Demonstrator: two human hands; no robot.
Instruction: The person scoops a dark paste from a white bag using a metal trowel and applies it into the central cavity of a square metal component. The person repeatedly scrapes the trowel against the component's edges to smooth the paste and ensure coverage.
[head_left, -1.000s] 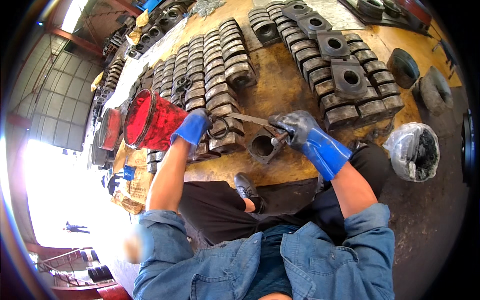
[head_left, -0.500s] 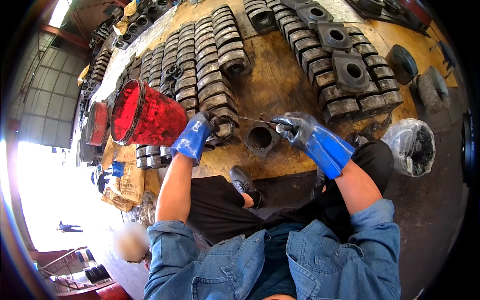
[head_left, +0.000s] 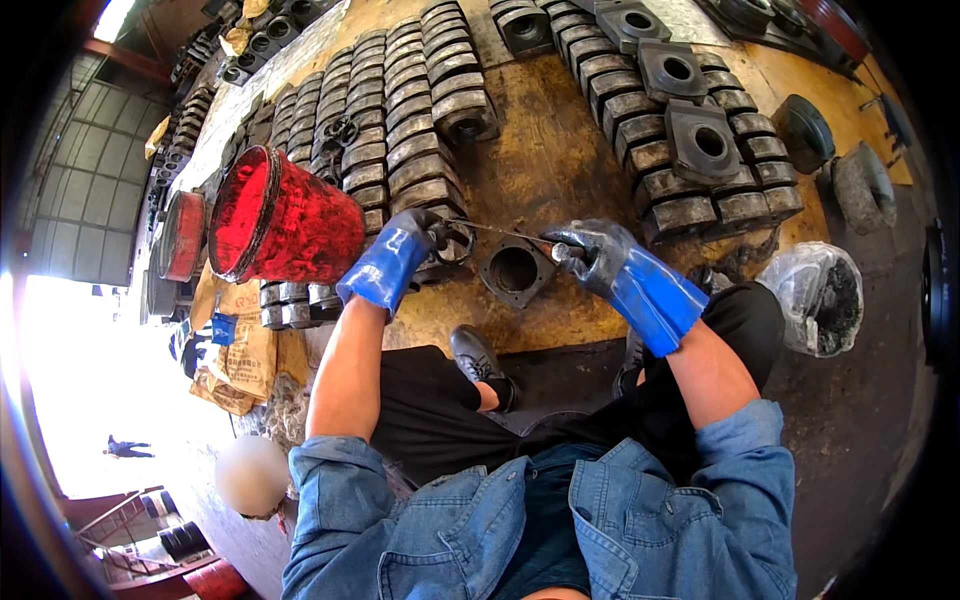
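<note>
My left hand (head_left: 400, 255), in a blue glove with a darkened palm, is closed on a small dark ring (head_left: 462, 243). My right hand (head_left: 610, 265), gloved alike, grips a thin-bladed tool; its metal handle end (head_left: 561, 252) pokes out of the fist. The tool's narrow blade (head_left: 505, 234) points left toward the ring; whether its tip touches the ring I cannot tell. Between and just below the hands, a square metal block with a round bore (head_left: 516, 270) lies on the stained yellow-brown surface. Left of my left hand stands a red-smeared bucket (head_left: 300, 225), its mouth tilted leftward.
Rows of curved metal blocks (head_left: 410, 120) stand ahead on the left, more rows (head_left: 640, 150) on the right with bored blocks (head_left: 702, 140) on top. A plastic-lined container (head_left: 815, 300) and thick rings (head_left: 862, 188) sit at right. Paper sacks (head_left: 245, 350) and another person's head (head_left: 252, 478) are at left.
The ring in my left hand has turned and now shows its opening more. The blade still reaches toward it. My view has shifted slightly, so the surroundings sit a little differently.
</note>
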